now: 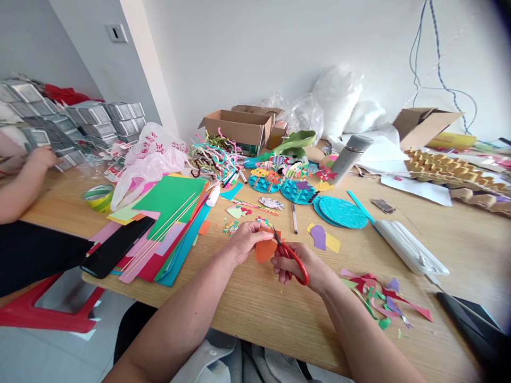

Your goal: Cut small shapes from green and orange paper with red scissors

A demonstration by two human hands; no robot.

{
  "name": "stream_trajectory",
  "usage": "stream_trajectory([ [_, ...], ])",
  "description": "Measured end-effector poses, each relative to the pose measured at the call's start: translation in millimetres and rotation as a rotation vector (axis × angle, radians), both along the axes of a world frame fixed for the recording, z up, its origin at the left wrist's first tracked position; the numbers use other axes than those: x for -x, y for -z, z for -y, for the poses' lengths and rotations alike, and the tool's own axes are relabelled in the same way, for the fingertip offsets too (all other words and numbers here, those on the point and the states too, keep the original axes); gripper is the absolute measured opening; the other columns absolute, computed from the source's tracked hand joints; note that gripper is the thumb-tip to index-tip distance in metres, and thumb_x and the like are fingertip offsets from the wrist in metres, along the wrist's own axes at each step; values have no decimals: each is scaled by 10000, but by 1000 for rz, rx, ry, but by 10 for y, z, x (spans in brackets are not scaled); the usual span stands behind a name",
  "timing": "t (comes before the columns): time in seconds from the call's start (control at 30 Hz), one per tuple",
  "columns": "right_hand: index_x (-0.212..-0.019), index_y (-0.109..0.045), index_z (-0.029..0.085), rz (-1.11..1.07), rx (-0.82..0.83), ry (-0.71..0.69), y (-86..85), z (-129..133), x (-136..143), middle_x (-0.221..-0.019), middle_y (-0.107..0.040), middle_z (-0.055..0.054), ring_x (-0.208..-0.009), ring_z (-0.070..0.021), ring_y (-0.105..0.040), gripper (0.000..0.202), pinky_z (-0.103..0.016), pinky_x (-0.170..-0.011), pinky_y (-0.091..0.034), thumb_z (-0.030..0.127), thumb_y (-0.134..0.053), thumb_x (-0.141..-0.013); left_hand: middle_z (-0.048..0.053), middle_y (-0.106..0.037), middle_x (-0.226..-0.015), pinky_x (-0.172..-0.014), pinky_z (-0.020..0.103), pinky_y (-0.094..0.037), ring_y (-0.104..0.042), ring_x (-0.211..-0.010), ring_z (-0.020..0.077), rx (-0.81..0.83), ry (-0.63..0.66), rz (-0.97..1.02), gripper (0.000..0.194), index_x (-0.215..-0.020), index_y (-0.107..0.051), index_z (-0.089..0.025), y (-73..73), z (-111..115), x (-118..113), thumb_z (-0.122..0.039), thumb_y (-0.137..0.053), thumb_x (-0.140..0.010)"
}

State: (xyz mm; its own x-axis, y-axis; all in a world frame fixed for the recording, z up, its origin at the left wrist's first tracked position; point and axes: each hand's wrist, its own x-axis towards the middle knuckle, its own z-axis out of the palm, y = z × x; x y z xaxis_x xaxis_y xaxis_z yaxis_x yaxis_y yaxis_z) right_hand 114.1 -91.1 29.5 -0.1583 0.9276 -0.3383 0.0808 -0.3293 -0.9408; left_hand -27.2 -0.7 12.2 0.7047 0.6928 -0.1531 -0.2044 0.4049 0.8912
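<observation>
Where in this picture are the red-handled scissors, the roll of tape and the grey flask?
Red-handled scissors [285, 249]: head view, on the red handles, near the blades.
Roll of tape [99, 205]: head view, on its yellow-green outer side.
Grey flask [350, 159]: head view, on the middle of its body.

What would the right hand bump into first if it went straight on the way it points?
Likely the orange paper in the left hand: the right hand and its red scissors point that way, though depth is unclear.
</observation>
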Motion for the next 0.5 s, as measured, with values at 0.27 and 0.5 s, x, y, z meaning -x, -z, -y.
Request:
stream_trajectory([
  [0.27,-671,-544,150,-11,-19,-12,9,-4,3,-596,-612,13,-468,-108,-585,224,-212,-444,-456,336,-662,-710,8,-608,-629,-567,223,-357,-512,-561,92,10,-9,-10,183,-678,-637,-122,-2,-4,-3,-261,-724,-595],
  [0.5,-677,-544,143,-5,-32,-16,19,3,-18,-593,-611,10,-451,-102,-583,234,-199,-426,-443,342,-648,-739,8,-615,-648,-578,216,-353,-517,-577,86,4,-11,-8,172,-696,-648,-121,6,-8,-3,-249,-718,-604],
])
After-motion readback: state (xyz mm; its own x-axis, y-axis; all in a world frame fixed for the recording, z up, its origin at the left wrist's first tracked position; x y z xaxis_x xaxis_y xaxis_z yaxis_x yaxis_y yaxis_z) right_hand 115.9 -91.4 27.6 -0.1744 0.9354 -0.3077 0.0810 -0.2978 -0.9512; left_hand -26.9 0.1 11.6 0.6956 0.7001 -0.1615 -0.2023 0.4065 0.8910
